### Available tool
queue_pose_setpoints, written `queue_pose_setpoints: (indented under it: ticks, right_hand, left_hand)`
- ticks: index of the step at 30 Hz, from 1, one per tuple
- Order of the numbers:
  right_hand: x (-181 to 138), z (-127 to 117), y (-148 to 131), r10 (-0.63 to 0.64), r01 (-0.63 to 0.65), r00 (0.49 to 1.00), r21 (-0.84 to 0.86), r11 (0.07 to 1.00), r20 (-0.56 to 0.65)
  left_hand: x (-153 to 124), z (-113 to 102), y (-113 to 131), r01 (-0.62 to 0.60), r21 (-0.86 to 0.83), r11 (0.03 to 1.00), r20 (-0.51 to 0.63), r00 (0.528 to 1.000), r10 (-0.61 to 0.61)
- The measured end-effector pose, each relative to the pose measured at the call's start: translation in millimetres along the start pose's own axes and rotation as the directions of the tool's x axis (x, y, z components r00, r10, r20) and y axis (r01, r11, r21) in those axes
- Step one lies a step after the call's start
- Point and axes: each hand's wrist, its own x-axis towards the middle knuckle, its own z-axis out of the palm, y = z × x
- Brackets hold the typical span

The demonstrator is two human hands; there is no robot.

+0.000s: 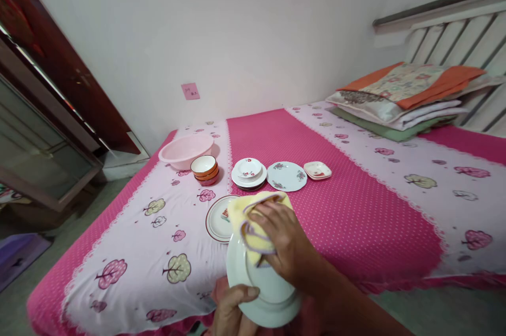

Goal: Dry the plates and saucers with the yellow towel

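1. While the left hand point(233, 308) grips the bottom edge of a white plate point(264, 286) with its thumb on the front, the plate stands tilted just above the near edge of the bed point(356, 220).
2. The right hand point(282, 243) lies flat on a yellow cloth point(253, 217), fingers spread a little, and presses it on the plate.
3. A red-rimmed plate point(217, 218) lies on the bed just behind the cloth.
4. Farther back sit a pink basin point(185, 150), orange bowls point(204, 169), a stack of small plates point(249, 172), a flowered plate point(286, 175) and a square dish point(317, 170).
5. Folded blankets point(403, 98) rest at the far right.
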Motion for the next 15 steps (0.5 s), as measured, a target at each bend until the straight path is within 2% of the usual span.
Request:
queue_pose_setpoints:
  ticks: [3,5,10,15]
  right_hand:
    - [-4,1,23,0.048,-0.042,0.995,0.068,0.997,-0.092]
    - [-14,3,35,0.07,-0.058,0.988,0.094,0.994,-0.136]
    - [-59,12,41,0.071,-0.074,0.974,-0.005,0.997,-0.216]
    - [-100,13,24,0.116,-0.137,0.97,-0.084,0.987,-0.215]
  left_hand:
    - [7,-22,1,0.004,-0.065,0.998,0.084,0.996,0.002]
    - [7,-28,3,0.0,-0.112,0.994,0.139,0.99,0.015]
    - [12,-20,8,-0.038,-0.235,0.971,0.304,0.946,0.11]
    - [22,-18,9,-0.079,-0.221,0.972,0.257,0.957,0.137]
